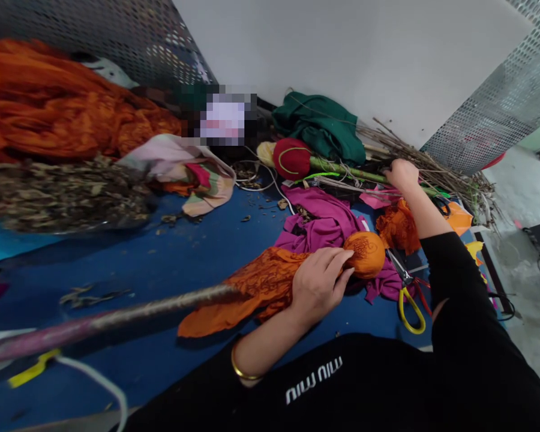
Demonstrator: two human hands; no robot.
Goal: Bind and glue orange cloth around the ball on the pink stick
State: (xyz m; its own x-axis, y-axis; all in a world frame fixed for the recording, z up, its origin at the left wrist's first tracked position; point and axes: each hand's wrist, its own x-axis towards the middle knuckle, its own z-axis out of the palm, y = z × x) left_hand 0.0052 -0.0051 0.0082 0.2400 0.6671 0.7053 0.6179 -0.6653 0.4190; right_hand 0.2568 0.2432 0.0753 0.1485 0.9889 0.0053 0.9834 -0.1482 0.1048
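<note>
Left hand [319,279] gripped patterned orange cloth [254,279], gathered and wrinkled, just below round fabric-covered ball [371,257] at end of slim pole [162,307]. Right hand [404,174] reached beside green stem [357,172] and brittle twigs [450,174]; couldn't tell if fingers held anything. Magenta cloth [326,219] bunched behind ball, scissors [406,279] beside it. Dry, crumpled leaves [67,198] heaped leftward. Blue tabletop [184,252]; perforated panel [490,114], white wall [342,54] beyond.

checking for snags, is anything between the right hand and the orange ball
Nothing tall is visible between the right hand and the orange ball. A pink piece and purple cloth lie between them, seemingly low on the table.
</note>
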